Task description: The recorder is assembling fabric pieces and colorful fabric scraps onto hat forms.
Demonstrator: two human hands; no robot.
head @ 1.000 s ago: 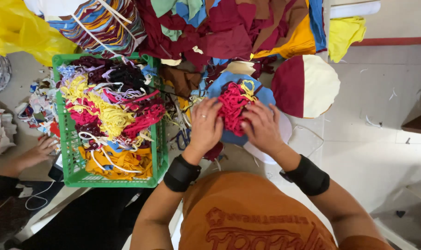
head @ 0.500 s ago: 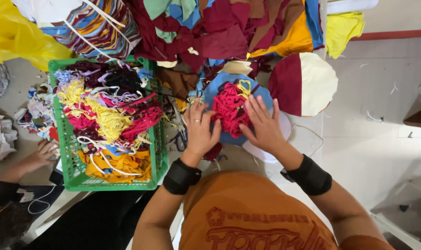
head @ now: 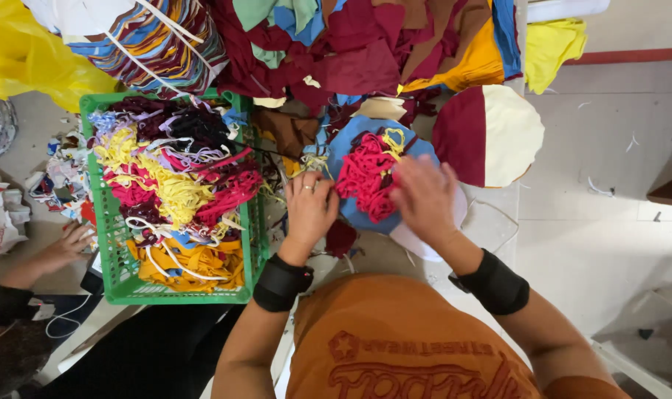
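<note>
Together the left hand point(head: 310, 210) and right hand point(head: 424, 199) pressed flat, fingers spread and gripping nothing, pinning red strips point(head: 365, 177) onto the blue disc point(head: 351, 148).

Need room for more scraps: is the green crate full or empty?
Full: the green crate is heaped above its rim with tangled fabric strips.

Textile workshop, heaped fabric offcuts point(head: 365, 52), green crate point(head: 114, 284) of cloth strips point(head: 175, 193)
</note>
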